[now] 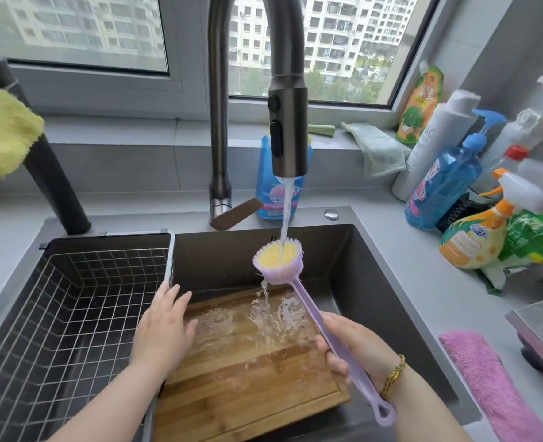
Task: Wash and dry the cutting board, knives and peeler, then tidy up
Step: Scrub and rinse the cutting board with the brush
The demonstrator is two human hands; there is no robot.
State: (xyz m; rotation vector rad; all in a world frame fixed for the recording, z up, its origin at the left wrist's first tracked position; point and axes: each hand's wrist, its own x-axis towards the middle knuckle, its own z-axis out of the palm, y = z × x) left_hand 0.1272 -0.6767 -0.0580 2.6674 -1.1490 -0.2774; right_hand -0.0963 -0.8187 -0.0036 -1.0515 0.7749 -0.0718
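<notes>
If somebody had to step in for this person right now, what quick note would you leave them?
The left hand rests with straight fingers on the left edge of the cutting board.
The right hand grips the brush by its handle, bristles up under the running tap.
The board lies wet in the sink, and water spills onto it.
Done: board wetted.
Left: scrub, rinse and dry it, then the knives and peeler (not in view), then tidy up.
</notes>
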